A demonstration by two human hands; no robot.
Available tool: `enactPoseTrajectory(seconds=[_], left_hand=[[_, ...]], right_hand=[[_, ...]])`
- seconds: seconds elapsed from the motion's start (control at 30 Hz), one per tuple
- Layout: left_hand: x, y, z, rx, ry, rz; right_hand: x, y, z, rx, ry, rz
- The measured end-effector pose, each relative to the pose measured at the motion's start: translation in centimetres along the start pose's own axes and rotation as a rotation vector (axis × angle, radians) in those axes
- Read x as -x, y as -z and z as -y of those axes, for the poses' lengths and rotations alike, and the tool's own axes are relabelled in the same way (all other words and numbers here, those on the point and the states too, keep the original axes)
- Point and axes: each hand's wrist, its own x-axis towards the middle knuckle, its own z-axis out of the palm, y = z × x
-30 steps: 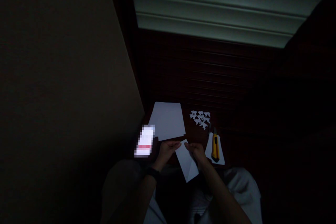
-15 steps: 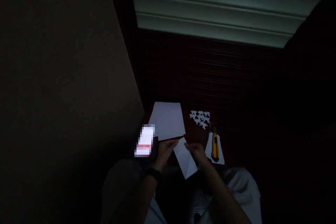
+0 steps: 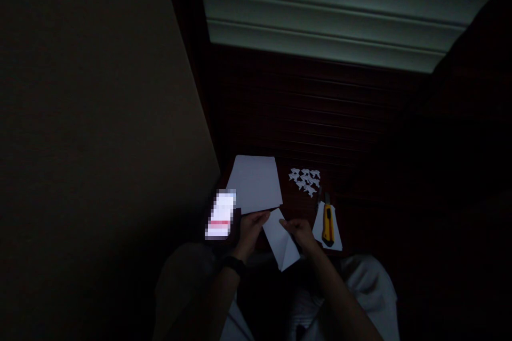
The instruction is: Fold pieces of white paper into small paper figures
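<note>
In dim light both my hands hold one small white sheet of paper [image 3: 280,240] above the near edge of a dark wooden table [image 3: 296,205]. My left hand [image 3: 251,232] pinches the sheet's upper left corner; a dark watch sits on that wrist. My right hand [image 3: 303,234] grips its right edge. The sheet hangs tilted, with a crease running down its lower part.
A larger white sheet [image 3: 256,184] lies flat beyond my hands. A lit phone screen [image 3: 221,214] glows at the left. Several small folded paper figures [image 3: 305,180] lie at the back right. A yellow utility knife [image 3: 328,224] rests on a paper scrap.
The sheet's lower edge has come up and it looks shorter, with a fold line showing. My left hand has shifted slightly left; my right hand stays about where it was.
</note>
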Motion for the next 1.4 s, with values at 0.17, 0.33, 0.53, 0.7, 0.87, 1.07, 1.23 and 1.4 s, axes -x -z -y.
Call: enactPoseTrajectory(seconds=[0.17, 0.33, 0.53, 0.7, 0.87, 1.07, 1.23, 1.4], left_hand=[[0.0, 0.0, -0.7, 0.012, 0.026, 0.085], [0.1, -0.2, -0.9, 0.02, 0.107, 0.159], [0.0, -0.1, -0.5, 0.023, 0.062, 0.072], [-0.1, 0.0, 0.0, 0.01, 0.033, 0.028], [0.0, -0.1, -0.3, 0.014, 0.017, -0.007], [0.4, -0.3, -1.5, 0.064, 0.095, 0.025], [0.4, -0.6, -1.3, 0.024, 0.171, 0.111], [0.1, -0.2, -0.4, 0.01, 0.153, 0.074]], right_hand=[[0.4, 0.0, 0.6, 0.003, 0.0, 0.021], [0.8, 0.0, 1.0, 0.011, -0.039, 0.06], [0.5, 0.0, 0.9, 0.053, 0.016, 0.055], [0.4, 0.1, 1.0, 0.057, 0.033, 0.101], [0.3, 0.1, 0.7, 0.036, 0.006, 0.083], [-0.1, -0.1, 0.0, -0.055, 0.046, -0.072], [-0.3, -0.3, -0.1, -0.058, 0.036, -0.14], [-0.2, 0.1, 0.1, -0.058, 0.036, -0.064]])
